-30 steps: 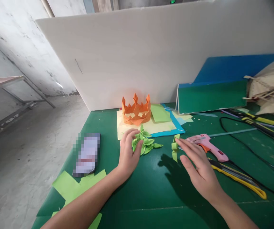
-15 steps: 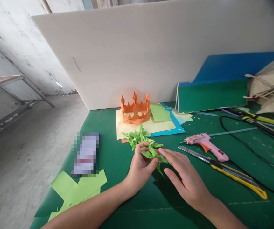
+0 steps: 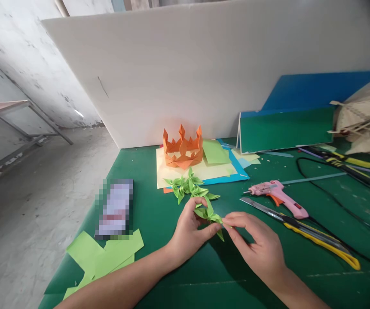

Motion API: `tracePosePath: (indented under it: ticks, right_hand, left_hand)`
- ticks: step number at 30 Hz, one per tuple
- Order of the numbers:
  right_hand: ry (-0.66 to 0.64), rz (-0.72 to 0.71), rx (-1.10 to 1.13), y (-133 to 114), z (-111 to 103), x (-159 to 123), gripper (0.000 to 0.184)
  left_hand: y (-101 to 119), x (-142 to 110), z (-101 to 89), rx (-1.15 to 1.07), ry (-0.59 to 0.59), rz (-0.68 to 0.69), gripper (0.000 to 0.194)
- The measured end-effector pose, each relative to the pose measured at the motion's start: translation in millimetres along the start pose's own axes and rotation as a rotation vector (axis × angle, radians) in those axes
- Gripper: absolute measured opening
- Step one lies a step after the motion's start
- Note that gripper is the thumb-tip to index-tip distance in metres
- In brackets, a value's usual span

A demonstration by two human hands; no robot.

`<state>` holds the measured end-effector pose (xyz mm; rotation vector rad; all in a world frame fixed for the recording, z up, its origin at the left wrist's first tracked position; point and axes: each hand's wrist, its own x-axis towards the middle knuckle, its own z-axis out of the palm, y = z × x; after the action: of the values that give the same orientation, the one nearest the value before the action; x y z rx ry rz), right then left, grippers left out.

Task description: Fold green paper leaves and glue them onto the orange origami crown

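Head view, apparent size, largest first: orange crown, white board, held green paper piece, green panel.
1. White board
2. Green panel
3. Orange crown
4. Held green paper piece, partly hidden by the left hand and nearer the camera, so true size is unsure

Your green surface (image 3: 155,210) backs onto a tall white board (image 3: 172,73) that screens off most of the room. To your left you have a scuffed, blotchy white wall (image 3: 26,51) with a pale pipe (image 3: 61,7), a bare grey floor (image 3: 75,176), and a metal-legged table (image 3: 1,108) near that wall. Soft light reaches your side.
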<state>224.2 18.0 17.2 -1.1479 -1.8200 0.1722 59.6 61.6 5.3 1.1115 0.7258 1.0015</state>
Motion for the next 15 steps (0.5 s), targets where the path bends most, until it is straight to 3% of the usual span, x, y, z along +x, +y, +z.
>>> tracePosePath:
  ticks: [4,6,9,11,15]
  right_hand:
    - [-0.095,-0.061,-0.057,9.0,-13.6,5.7,0.022]
    - [-0.049,0.009,-0.166,25.3,-30.9,10.2,0.019]
    - [0.070,0.331,-0.426,66.5,-64.6,11.1,0.021]
    - [0.015,0.470,-0.636,99.2,-85.1,5.3,0.033]
    - [-0.145,0.426,-0.631,149.8,-106.1,-13.6,0.035]
  left_hand:
    - [0.1,0.9,-1.4,-0.049,-0.007,-0.039,0.036]
    - [2.0,1.6,-1.7,-0.065,-0.002,-0.052,0.035]
    - [5.1,2.4,-1.6,-0.063,0.007,-0.077,0.035]
    - [6.1,2.7,-1.5,-0.040,0.015,-0.085,0.032]
    - [5.7,2.8,-0.5,0.016,0.028,-0.078,0.029]
